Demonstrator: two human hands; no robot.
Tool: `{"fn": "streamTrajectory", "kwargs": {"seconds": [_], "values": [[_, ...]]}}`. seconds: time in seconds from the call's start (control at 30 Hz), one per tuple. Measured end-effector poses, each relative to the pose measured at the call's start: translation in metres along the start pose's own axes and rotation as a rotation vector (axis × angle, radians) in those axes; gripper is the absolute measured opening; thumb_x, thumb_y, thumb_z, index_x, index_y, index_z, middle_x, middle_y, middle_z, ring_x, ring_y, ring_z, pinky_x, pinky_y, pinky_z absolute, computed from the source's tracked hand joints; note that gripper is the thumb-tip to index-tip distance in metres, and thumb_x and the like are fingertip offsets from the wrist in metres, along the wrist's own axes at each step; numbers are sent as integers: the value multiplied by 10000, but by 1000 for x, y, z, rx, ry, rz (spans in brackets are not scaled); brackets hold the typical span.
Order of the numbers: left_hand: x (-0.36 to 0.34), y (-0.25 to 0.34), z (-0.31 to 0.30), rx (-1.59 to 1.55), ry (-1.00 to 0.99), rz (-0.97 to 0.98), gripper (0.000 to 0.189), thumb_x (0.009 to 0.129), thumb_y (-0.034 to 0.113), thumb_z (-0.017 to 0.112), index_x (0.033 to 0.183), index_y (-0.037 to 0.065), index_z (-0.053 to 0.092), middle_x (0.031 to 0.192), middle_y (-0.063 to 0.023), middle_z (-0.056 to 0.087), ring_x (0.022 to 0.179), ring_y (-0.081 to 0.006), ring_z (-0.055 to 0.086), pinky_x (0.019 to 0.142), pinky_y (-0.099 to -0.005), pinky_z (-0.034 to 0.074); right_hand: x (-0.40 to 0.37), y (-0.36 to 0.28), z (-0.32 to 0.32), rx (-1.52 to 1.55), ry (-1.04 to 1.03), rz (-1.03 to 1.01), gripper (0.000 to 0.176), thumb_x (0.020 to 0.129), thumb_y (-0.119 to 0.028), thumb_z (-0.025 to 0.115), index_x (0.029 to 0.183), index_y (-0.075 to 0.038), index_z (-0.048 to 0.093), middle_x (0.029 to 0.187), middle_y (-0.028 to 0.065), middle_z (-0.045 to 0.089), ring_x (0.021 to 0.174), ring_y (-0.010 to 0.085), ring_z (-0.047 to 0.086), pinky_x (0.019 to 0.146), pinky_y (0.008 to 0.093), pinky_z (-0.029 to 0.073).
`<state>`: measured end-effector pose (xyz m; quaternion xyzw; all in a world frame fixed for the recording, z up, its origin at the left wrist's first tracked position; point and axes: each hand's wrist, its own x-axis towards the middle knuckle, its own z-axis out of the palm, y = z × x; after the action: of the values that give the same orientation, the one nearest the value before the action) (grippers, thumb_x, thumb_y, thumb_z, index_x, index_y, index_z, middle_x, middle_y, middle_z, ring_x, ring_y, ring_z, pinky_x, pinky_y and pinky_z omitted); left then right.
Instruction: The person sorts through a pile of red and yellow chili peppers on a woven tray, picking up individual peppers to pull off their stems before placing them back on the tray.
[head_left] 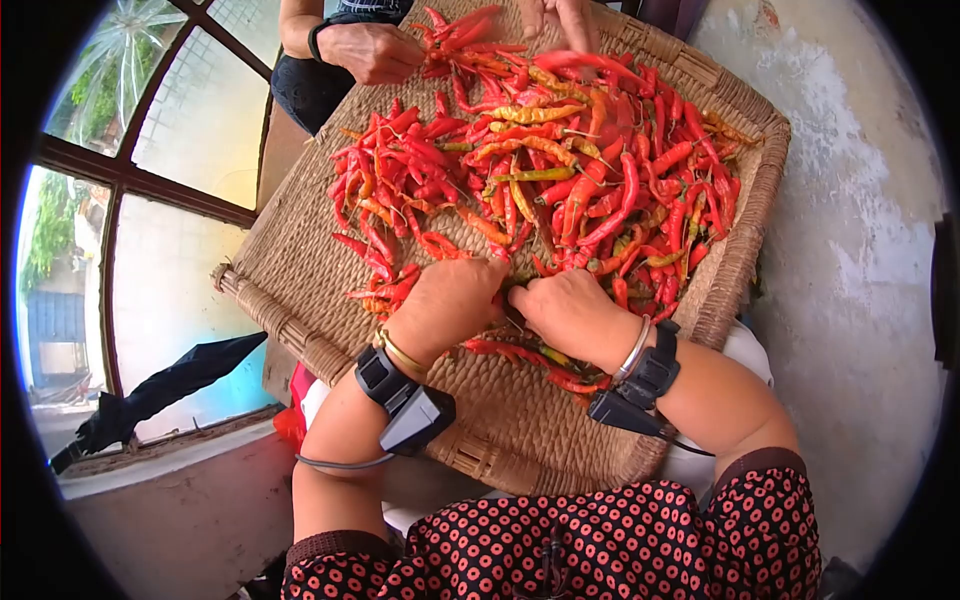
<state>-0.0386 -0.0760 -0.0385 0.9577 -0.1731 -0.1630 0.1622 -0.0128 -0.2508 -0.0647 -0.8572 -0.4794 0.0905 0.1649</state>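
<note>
A heap of red chili peppers [625, 190], some orange, yellow or green, covers much of a woven tray [290, 235]. My left hand [448, 302] is closed in a pinch at the near edge of the heap. Close beside it, my right hand [568, 310] is closed too, its fingertips turned toward the left ones. Red peppers show right at the fingers of both hands, though the fingertips themselves are mostly hidden. Below my hands, a small row of chili peppers [535, 358] lies on the weave.
Across the tray, another person's hand [372, 52] holds red chilies, and their other hand [565, 20] is above the heap. A raised rim [745, 240] borders the tray. To the left are a window [185, 180] and a folded black umbrella [165, 385]; a wall [850, 200] stands right.
</note>
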Motion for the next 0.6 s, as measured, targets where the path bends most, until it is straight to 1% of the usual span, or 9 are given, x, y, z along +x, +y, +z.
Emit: {"fn": "streamTrajectory", "kwargs": {"seconds": [0.03, 0.07, 0.17, 0.3, 0.43, 0.5, 0.53, 0.57, 0.6], "values": [[2, 1, 0, 68, 3, -86, 246, 689, 182, 638, 890, 46, 593, 795, -155, 613, 754, -339, 600, 669, -427, 473, 1, 0, 1, 3, -7, 5, 126, 722, -168, 617, 779, -68, 565, 640, 110, 577, 624, 312, 601, 552, 422, 477], [3, -2, 2, 54, 15, -77, 211, 700, 192, 628, 845, 45, 589, 773, -156, 613, 731, -348, 599, 656, -437, 472, 1, 0, 1, -4, 14, 13, 132, 719, -169, 625, 773, -67, 560, 646, 111, 580, 628, 312, 602, 557, 423, 477], [3, -4, 1, 38, -19, -11, 201, 702, 189, 625, 838, 43, 605, 743, -156, 606, 732, -344, 597, 657, -430, 474, 4, 3, -9, 25, 11, 57, 155, 714, -175, 648, 757, -66, 548, 674, 108, 587, 657, 318, 602, 579, 429, 479], [2, -7, -4, -25, -32, 55, 212, 707, 195, 623, 855, 44, 633, 746, -158, 609, 725, -347, 592, 656, -425, 474, 5, 11, -19, 146, 117, 123, 197, 715, -198, 665, 795, -59, 550, 761, 102, 579, 738, 319, 589, 636, 417, 473], [-3, -8, -13, -249, 15, 125, 184, 729, 138, 612, 875, 34, 652, 729, -153, 612, 666, -286, 598, 618, -364, 470, 5, 13, -22, 317, 278, 40, 235, 727, -209, 660, 897, -55, 609, 847, 121, 545, 760, 336, 573, 643, 424, 459], [-4, -9, -19, -343, 28, 134, 167, 737, 119, 609, 869, 25, 651, 715, -149, 610, 635, -253, 596, 600, -337, 465, 6, 14, -21, 343, 136, 24, 229, 725, -245, 661, 863, -66, 623, 808, 136, 586, 788, 334, 591, 693, 446, 473], [-6, -10, -21, -372, 4, 93, 159, 741, 106, 609, 866, 16, 647, 687, -134, 597, 611, -207, 580, 586, -313, 455, 6, 12, -23, 344, 137, 27, 229, 725, -245, 661, 863, -66, 623, 808, 136, 586, 788, 334, 591, 693, 446, 473], [-7, -11, -24, -398, -19, 52, 150, 745, 93, 608, 863, 7, 643, 659, -119, 584, 586, -161, 564, 571, -288, 446, 6, 11, -26, 328, 41, 96, 232, 732, -224, 650, 892, -59, 624, 794, 143, 597, 766, 332, 595, 675, 436, 468], [-8, -14, -28, -397, -22, 56, 150, 745, 93, 608, 863, 7, 643, 659, -119, 584, 586, -161, 564, 571, -288, 446, 5, 10, -27, 312, -54, 166, 237, 738, -202, 639, 921, -52, 626, 780, 151, 608, 744, 331, 599, 657, 426, 463]]}}
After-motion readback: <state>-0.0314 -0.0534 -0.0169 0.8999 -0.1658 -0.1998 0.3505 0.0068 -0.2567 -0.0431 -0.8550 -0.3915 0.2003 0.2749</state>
